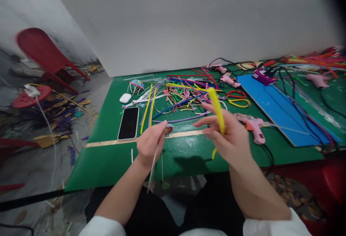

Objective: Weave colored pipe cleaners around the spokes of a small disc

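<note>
My left hand (pixel 150 144) is closed in a pinch on a small multicoloured craft piece (pixel 169 129) with thin pale sticks (pixel 152 169) hanging down from it. My right hand (pixel 229 138) grips a yellow pipe cleaner (pixel 217 108) that stands upright and blurred, its lower end poking out below the palm; the index finger stretches toward the left hand. Both hands hover over the near part of a green mat (pixel 113 164). A tangled pile of coloured pipe cleaners (pixel 183 97) lies just beyond them.
A black phone (pixel 128 122) and a white earbud case (pixel 125 98) lie left of the pile. A pink glue gun (pixel 254 126) lies to the right beside a blue sheet (pixel 281 109). More glue guns and cables sit at the back. Red chairs (pixel 45 57) and scraps cover the floor at left.
</note>
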The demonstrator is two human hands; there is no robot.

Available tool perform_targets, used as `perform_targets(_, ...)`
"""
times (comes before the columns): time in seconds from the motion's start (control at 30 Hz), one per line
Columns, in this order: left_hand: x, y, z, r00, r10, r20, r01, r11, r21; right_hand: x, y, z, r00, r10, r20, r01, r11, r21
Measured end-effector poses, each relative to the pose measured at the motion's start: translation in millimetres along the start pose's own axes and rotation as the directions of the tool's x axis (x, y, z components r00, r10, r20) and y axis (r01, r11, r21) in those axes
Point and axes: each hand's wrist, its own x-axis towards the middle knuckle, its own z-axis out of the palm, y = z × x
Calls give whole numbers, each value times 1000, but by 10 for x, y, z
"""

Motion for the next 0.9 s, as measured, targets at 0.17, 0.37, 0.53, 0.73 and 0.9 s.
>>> perform_targets(0.17,102,47,33,932,-356,63,360,898,-253,66,21,-283,927,-73,-367,157,966,205)
perform_targets(0.37,135,17,54,848,-481,223,529,782,-328,218,336,-237,992,122,43,-129,959,250)
perform_targets(0.53,125,4,68,847,-477,235,530,796,-292,285,544,64,911,196,364,-318,895,314)
perform_targets(0.73,122,11,64,843,-470,260,536,776,-333,260,466,186,777,232,585,-424,880,215)
perform_targets(0.9,116,3,64,850,-448,277,519,801,-299,197,445,318,758,216,616,-486,817,311)
